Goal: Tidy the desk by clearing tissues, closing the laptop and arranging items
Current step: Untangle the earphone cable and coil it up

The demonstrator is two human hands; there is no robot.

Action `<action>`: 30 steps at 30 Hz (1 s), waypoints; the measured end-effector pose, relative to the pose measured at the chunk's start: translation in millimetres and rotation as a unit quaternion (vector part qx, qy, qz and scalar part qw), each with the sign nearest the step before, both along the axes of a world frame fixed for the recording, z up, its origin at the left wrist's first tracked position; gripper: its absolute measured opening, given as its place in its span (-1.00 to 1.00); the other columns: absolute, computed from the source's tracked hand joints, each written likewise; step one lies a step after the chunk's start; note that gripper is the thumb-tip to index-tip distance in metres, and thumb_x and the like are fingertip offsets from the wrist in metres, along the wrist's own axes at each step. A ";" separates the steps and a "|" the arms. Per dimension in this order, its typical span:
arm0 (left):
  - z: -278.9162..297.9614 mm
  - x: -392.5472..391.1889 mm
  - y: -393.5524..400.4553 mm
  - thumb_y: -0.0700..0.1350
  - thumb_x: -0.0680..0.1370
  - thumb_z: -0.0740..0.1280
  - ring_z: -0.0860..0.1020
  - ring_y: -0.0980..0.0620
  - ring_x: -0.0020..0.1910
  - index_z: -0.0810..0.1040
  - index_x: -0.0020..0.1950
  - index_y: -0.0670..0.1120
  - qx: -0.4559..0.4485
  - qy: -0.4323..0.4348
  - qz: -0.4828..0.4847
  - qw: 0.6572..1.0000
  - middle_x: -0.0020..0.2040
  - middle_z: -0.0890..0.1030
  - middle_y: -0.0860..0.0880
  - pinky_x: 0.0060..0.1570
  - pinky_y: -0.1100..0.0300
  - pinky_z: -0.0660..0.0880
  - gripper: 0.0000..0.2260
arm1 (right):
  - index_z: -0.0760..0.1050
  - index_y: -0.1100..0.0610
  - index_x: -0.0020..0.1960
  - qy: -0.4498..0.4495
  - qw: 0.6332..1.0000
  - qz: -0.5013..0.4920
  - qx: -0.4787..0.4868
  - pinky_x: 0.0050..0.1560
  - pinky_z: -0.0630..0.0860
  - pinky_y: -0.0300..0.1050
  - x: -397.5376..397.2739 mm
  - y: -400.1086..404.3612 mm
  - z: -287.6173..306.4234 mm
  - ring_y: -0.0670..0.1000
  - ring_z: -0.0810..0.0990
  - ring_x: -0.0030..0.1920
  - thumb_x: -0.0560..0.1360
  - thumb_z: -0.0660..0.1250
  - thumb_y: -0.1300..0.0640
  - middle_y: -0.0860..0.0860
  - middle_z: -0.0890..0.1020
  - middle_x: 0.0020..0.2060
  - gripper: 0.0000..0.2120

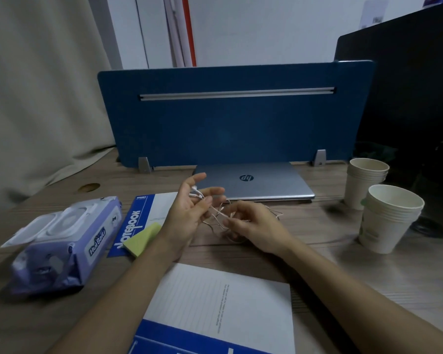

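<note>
- Nearest, a white notebook (215,302) lies flat on the desk (343,264) between the two forearms, probably awaiting stacking.
- Just above it, both hands work a tangled white earphone cord (223,218). The left hand (189,210) is raised with its palm turned inward, fingers loosely curled and pinching the earbud end. The right hand (253,226) hangs lower, knuckles up, fingertips pinching a strand. The cord is stretched between them, likely so it can be untangled or coiled.
- To the left sit a purple wipes pack (62,246) with its lid flipped open, a blue notebook (138,221) and a yellow sticky pad (142,238) resting on it.
- To the right stand two stacks of paper cups (386,218) (already nested, so probably sorted).
- Farthest back, the laptop (253,181) lies closed against the blue divider (228,123); no loose tissues are visible.
</note>
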State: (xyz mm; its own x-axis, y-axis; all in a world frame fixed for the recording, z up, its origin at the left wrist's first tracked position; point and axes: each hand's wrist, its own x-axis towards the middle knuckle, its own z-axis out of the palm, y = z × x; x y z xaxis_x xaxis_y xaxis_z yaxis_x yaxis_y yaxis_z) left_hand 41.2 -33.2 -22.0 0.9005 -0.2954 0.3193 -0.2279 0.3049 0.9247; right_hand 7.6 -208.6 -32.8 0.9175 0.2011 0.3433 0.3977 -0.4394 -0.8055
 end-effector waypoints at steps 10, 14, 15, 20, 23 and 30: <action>-3.2 12.3 20.7 -0.06 0.54 0.42 0.61 0.12 -0.17 0.59 0.05 0.06 0.309 -0.109 0.193 0.925 -0.11 0.62 -0.03 -0.20 0.31 0.51 -0.89 | 0.57 -0.05 -0.16 -0.078 0.993 -0.079 -0.042 -0.32 0.34 -0.17 8.8 -11.3 -6.1 -0.15 0.39 -0.39 0.59 0.30 0.11 -0.10 0.51 -0.42 -0.82; -7.1 17.8 30.1 0.09 0.52 0.38 0.48 0.18 -0.06 0.55 -0.12 0.06 0.459 -0.168 0.173 0.855 -0.01 0.47 0.07 -0.16 0.32 0.35 -0.87 | 0.61 0.02 -0.13 -0.118 0.987 -0.106 -0.041 -0.30 0.37 -0.28 9.6 -15.3 -5.1 -0.17 0.49 -0.33 0.57 0.32 0.13 -0.13 0.57 -0.38 -0.86; -7.2 18.9 30.3 0.11 0.54 0.35 0.45 0.16 -0.01 0.54 -0.12 0.04 0.488 -0.181 0.162 0.839 0.02 0.43 0.07 -0.11 0.29 0.34 -0.84 | 0.61 0.05 -0.13 -0.129 0.985 -0.111 -0.040 -0.27 0.40 -0.27 9.7 -15.8 -4.6 -0.17 0.52 -0.30 0.56 0.32 0.14 -0.13 0.60 -0.35 -0.87; -2.0 14.6 28.7 0.12 0.64 0.17 0.47 0.17 -0.11 0.49 -0.14 0.07 0.507 -0.230 0.064 0.829 -0.15 0.53 0.15 -0.07 0.15 0.38 -0.76 | 0.59 0.11 -0.14 -0.225 0.957 -0.180 -0.040 -0.19 0.42 -0.28 9.8 -18.9 1.1 -0.12 0.52 -0.23 0.54 0.35 0.13 -0.05 0.61 -0.26 -0.89; 3.8 3.7 26.0 0.15 0.62 0.18 0.54 0.13 -0.30 0.51 -0.16 0.02 0.401 -0.114 -0.064 0.907 -0.37 0.51 0.07 -0.13 0.10 0.52 -0.72 | 0.57 0.10 -0.13 -0.252 0.943 -0.218 -0.002 -0.22 0.37 -0.41 7.7 -23.1 5.7 -0.14 0.51 -0.22 0.55 0.35 0.11 -0.06 0.59 -0.25 -0.90; 23.5 -9.5 33.7 -0.07 0.61 0.31 0.33 0.18 -0.53 0.56 -0.05 -0.20 -0.078 0.187 -0.425 0.882 -0.46 0.33 0.06 -0.46 0.32 0.44 -0.81 | 0.54 0.12 -0.15 -0.171 0.964 -0.203 -0.002 -0.34 0.34 -0.28 8.8 -23.0 2.2 -0.12 0.46 -0.35 0.59 0.29 0.02 -0.07 0.54 -0.38 -0.78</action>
